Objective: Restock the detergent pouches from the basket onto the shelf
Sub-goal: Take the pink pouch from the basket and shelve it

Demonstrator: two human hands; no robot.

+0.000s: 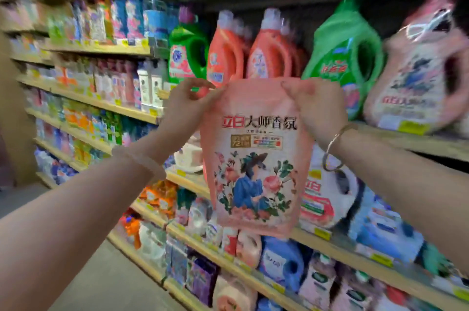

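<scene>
Both hands [190, 102] [317, 107] pinch the raised pouch's [256, 158] top corners.

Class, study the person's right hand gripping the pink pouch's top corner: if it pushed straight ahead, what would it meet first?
Probably the green jug on the upper shelf, directly behind the right hand holding the pink pouch; depth is unclear.

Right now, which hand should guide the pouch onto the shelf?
Right, probably. Both hands pinch the pink pouch at its top corners, but the right hand is nearer the matching pink pouch standing on the shelf to the right. The left hand sits farther off, before the bottles.
</scene>
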